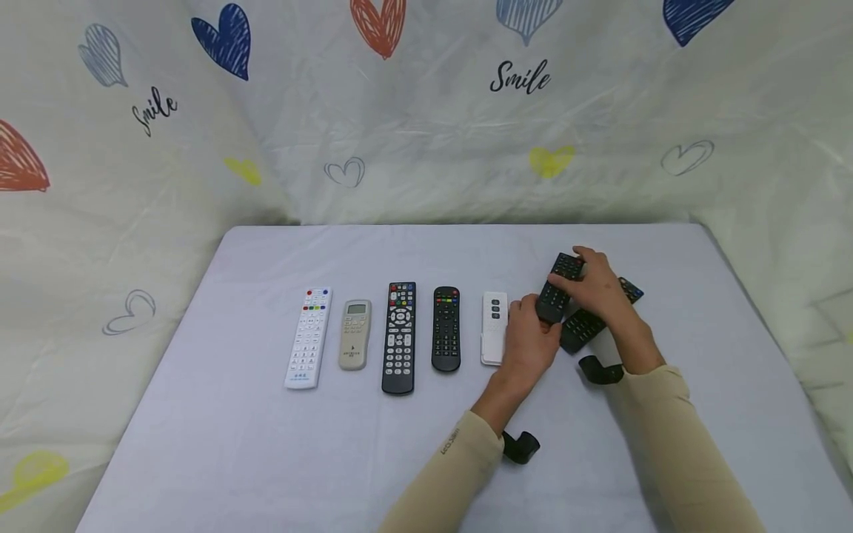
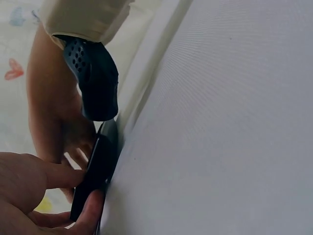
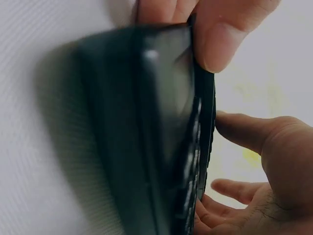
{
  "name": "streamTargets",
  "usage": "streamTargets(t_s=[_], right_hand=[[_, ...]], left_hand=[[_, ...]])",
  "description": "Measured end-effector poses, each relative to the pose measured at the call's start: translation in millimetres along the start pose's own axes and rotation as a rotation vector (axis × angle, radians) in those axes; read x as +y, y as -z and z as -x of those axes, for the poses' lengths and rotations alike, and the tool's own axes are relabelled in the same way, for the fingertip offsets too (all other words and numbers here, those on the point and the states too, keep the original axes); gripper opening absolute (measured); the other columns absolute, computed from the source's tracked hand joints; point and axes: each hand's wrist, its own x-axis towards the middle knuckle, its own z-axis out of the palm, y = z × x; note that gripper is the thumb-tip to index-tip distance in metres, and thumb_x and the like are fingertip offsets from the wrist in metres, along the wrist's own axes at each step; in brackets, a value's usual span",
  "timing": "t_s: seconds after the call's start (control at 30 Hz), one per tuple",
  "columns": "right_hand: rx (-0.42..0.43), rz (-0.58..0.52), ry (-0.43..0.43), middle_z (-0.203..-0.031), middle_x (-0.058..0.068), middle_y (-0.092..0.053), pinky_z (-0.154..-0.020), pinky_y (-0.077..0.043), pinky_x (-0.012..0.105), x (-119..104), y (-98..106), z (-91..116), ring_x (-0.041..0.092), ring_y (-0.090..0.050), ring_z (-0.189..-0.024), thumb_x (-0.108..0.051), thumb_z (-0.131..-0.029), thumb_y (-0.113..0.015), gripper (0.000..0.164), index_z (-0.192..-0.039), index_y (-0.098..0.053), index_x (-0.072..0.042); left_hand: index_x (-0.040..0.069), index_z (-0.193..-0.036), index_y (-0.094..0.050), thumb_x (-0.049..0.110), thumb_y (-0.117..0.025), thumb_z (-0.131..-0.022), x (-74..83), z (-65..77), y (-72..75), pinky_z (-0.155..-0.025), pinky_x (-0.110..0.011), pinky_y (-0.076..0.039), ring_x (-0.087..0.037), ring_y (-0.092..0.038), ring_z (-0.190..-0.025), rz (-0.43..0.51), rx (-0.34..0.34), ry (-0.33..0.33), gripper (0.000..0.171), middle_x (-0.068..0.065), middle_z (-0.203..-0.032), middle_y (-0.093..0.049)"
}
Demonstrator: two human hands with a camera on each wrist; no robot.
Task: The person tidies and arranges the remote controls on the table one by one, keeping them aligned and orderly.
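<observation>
My left hand (image 1: 529,342) pinches the lower end of a black remote control (image 1: 553,297), beside a white remote control (image 1: 493,337). At the upper end of the black remote, my right hand (image 1: 597,289) has its thumb and fingers on the edges. The right wrist view has the left thumb (image 3: 222,46) on one end and the right hand's thumb (image 3: 244,129) against the button side. A second black remote (image 1: 578,332) lies slanted on the table under my right hand, partly covered by it; it looms large and blurred in the right wrist view.
Left of my hands, several more remotes stand in a row on the white table (image 1: 253,444): a slim black one (image 1: 446,333), a long black one (image 1: 399,344), a small beige one (image 1: 355,337) and a white one (image 1: 309,344). Behind hangs a heart-patterned sheet (image 1: 433,111).
</observation>
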Motion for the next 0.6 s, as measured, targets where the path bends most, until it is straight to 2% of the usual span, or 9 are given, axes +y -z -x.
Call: streamTargets(t_s=[0.13, 0.37, 0.6], right_hand=[[-0.013, 0.009, 0.010, -0.152, 0.044, -0.033, -0.113, -0.038, 0.070, -1.6, -0.1, -0.5, 0.056, -0.042, -0.138, -0.036, -0.100, -0.066, 0.088, -0.160, -0.022, 0.010], [-0.024, 0.017, -0.001, -0.151, 0.043, -0.033, -0.114, -0.038, 0.070, -2.7, 0.9, 0.6, 0.055, -0.043, -0.135, -0.035, -0.099, -0.068, 0.088, -0.160, -0.022, 0.010], [-0.038, 0.027, -0.013, -0.152, 0.043, -0.030, -0.114, -0.038, 0.069, -3.9, 3.7, 3.9, 0.055, -0.043, -0.134, -0.038, -0.099, -0.067, 0.089, -0.160, -0.022, 0.010]], left_hand=[[0.002, -0.142, -0.052, 0.013, -0.074, -0.097, 0.0, 1.8, 0.2, -0.075, -0.014, -0.051, 0.000, -0.054, -0.086, 0.008, -0.009, 0.030, 0.052, -0.009, -0.116, -0.057], [0.000, -0.141, -0.051, 0.010, -0.074, -0.096, 2.5, 6.6, -3.5, -0.075, -0.012, -0.052, 0.001, -0.053, -0.089, 0.022, -0.016, 0.014, 0.052, -0.008, -0.115, -0.057], [0.004, -0.146, -0.050, 0.012, -0.075, -0.096, 5.0, 11.7, -9.4, -0.074, -0.011, -0.052, 0.003, -0.052, -0.088, 0.019, -0.030, 0.031, 0.056, -0.005, -0.117, -0.055]])
